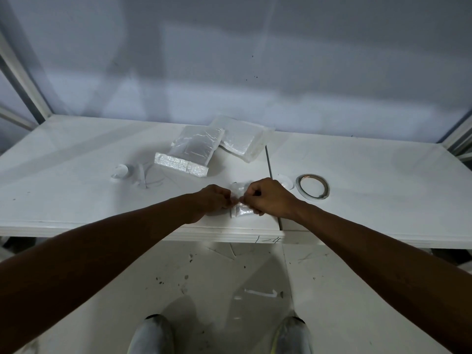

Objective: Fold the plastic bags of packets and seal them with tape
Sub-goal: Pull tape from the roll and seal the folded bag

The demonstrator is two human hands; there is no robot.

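A small clear plastic bag of packets [241, 210] lies near the front edge of the white table [76, 175]. My left hand [213, 201] and my right hand [270, 198] meet over it with fingers curled, pinching its top edge between them. Most of the bag is hidden under my hands. A roll of tape [313, 187] lies flat on the table just right of my right hand.
Further back lie a folded bag of packets [190, 152] and another bag [242, 139] partly beneath it. Small white plastic pieces [121, 171] sit at the left. A seam [269, 169] splits the tabletop. My shoes show on the floor below.
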